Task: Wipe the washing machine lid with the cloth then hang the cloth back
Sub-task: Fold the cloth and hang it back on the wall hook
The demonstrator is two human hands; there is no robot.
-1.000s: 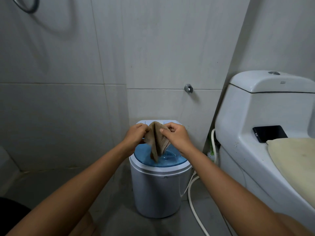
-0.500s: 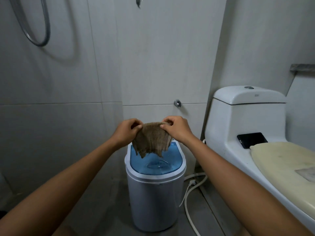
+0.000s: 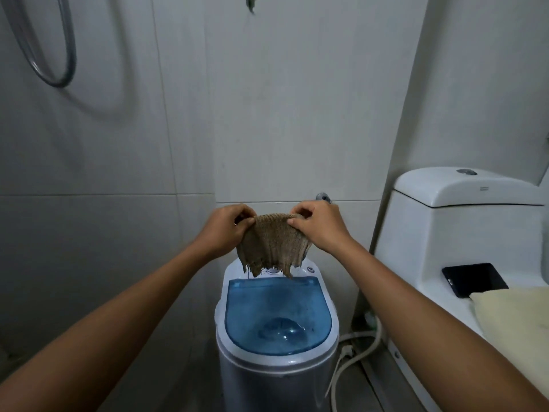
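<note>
1. Grey tiled bathroom walls fill the background, with a shower hose (image 3: pixel 50 55) looped at upper left.
2. Low in the middle stands a small white washing machine (image 3: pixel 276 379) with a clear blue lid (image 3: pixel 276 316), shut.
3. Both hands hold a frayed brown cloth (image 3: pixel 273 245) in the air above the back of the machine, clear of the lid.
4. Left hand (image 3: pixel 228 228) has its grip pinched on the cloth's top left edge.
5. Right hand (image 3: pixel 318 226) has its grip pinched on the top right edge.
6. On the right sits a white toilet (image 3: pixel 445 233), with a dark phone (image 3: pixel 473 279) lying on it.
</note>
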